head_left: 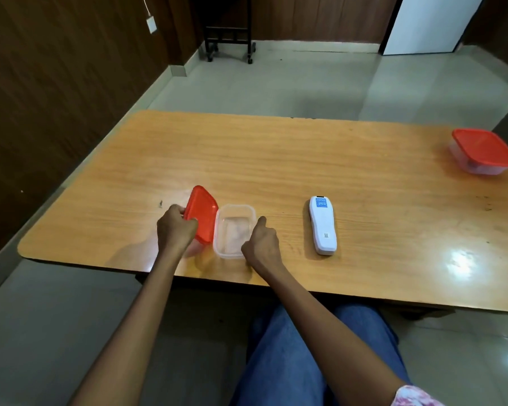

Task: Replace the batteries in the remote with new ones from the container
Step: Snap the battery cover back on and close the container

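Note:
A small clear plastic container (pixel 234 230) stands open near the table's front edge; it looks empty. My left hand (pixel 175 228) grips its red lid (pixel 202 213), tilted up on edge just left of the container. My right hand (pixel 261 241) rests against the container's right side, fingers curled, thumb raised. A white remote (pixel 323 225) lies face down to the right of the container, its back cover on. A second clear container with a red lid (pixel 485 150) sits closed at the far right.
The wooden table (pixel 276 159) has rounded corners and open surface behind and between the objects. My legs in blue jeans (pixel 305 356) are under the front edge. A black wheeled stand (pixel 228 33) is on the floor beyond.

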